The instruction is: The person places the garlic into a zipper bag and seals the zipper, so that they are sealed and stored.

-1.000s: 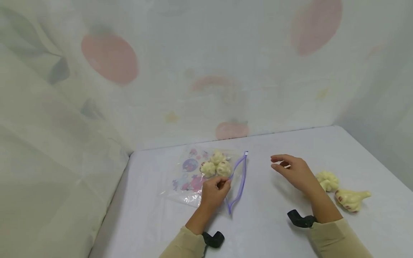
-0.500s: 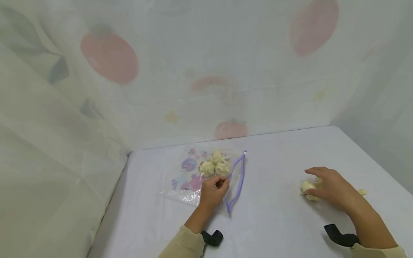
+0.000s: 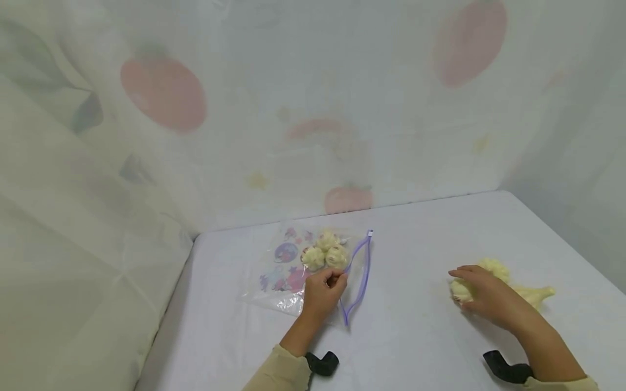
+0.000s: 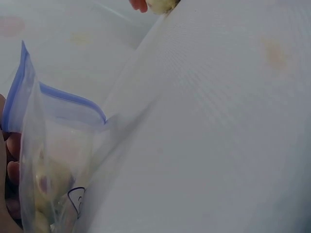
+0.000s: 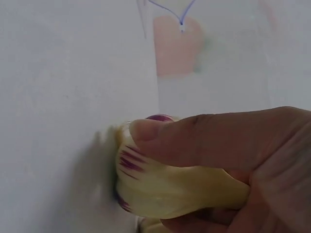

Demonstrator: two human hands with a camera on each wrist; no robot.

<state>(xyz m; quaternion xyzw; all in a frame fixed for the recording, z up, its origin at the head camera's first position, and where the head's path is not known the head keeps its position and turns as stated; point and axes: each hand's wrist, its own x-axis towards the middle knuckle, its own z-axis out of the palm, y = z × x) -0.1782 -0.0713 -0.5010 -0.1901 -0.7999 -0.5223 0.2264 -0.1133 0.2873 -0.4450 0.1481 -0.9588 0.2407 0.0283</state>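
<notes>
A person's left hand pinches the upper lip of a clear plastic zip bag with a purple zipper strip and cartoon prints, holding its mouth open toward the middle of a pale lavender cloth-covered table. Three cream-yellow garlic-shaped toy bulbs lie bunched inside the bag, just behind the fingers. Well apart to the right, the right hand curls its fingers and thumb around one smooth, glossy cream-yellow garlic-shaped toy with purple streaks, which sits on the cloth; the wrist view shows the thumb lying across its rounded top. Two more cream-yellow toy pieces rest just beyond that hand, near the table's right edge. A broad bare stretch of finely woven cloth lies between the bag's mouth and the gripped toy. A sheer curtain printed with pink rounds hangs along the table's far and left edges, close behind the bag.
</notes>
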